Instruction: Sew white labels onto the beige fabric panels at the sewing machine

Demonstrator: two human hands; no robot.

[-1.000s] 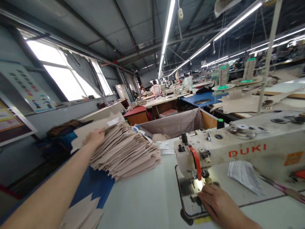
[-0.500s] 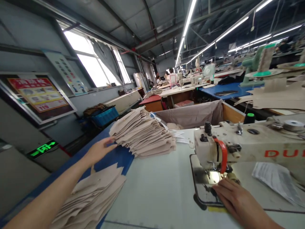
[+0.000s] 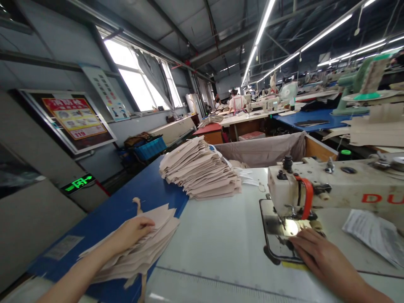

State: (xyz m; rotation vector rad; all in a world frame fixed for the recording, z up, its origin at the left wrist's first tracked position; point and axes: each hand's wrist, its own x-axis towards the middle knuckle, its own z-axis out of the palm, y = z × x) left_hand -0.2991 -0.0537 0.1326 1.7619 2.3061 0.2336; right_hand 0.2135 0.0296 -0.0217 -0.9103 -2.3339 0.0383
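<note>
My left hand [image 3: 139, 229] rests on the near stack of beige fabric pieces [image 3: 158, 242], its fingers curled together at the top piece. That stack lies fanned out across a blue surface [image 3: 126, 202] and the pale table edge. Beyond it stands a taller pile of beige fabric pieces [image 3: 202, 170]. My right hand [image 3: 318, 250] is at the sewing machine [image 3: 341, 181], fingers pressed together beside the needle plate [image 3: 274, 246], close under the lit presser foot. What its fingertips hold, if anything, is hidden.
A ruler strip [image 3: 221, 282] runs along the near part of the pale table [image 3: 217, 235]. A clear plastic bag [image 3: 372, 233] lies under the machine arm. Behind the machine is a cloth-lined bin [image 3: 265, 147]. Farther back, a person [image 3: 237, 102] is among other sewing tables.
My left hand has come back from the taller pile onto the near stack, its fingers drawing in. My right hand stays by the needle plate. The view has turned slightly left.
</note>
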